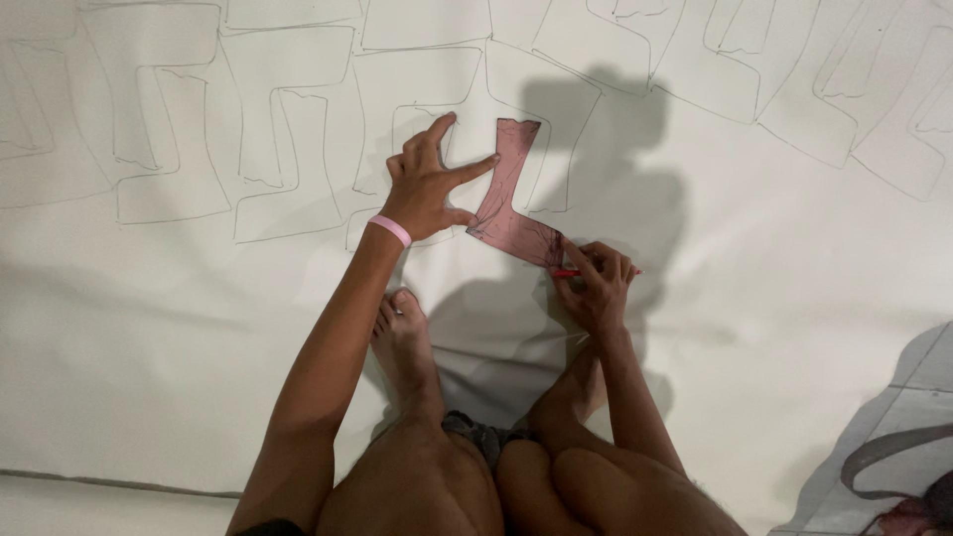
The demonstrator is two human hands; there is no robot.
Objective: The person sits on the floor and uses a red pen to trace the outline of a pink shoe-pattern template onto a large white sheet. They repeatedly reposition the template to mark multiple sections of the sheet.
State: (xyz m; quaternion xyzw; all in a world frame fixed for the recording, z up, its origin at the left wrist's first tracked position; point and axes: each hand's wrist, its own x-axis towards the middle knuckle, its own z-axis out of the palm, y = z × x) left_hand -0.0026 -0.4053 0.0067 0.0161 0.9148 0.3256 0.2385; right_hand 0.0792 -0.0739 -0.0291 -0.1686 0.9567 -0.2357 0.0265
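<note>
Your left hand (429,189), with a pink wristband (390,229) at the wrist, lies fingers spread, pressing the pinkish L-shaped template (508,199) flat against the white sheet (754,258) on the floor. Your right hand (594,283) pinches a red pen (568,272), its tip at the template's lower right end. The template sits in the middle of the sheet, among rows of traced outlines (288,149) of similar shape. Your bare foot (405,342) rests on the sheet just below your left hand.

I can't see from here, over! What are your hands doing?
Left hand pinning pink L-shaped template on white sheet. Right hand tracing with red pen. Nothing blocking.
</note>
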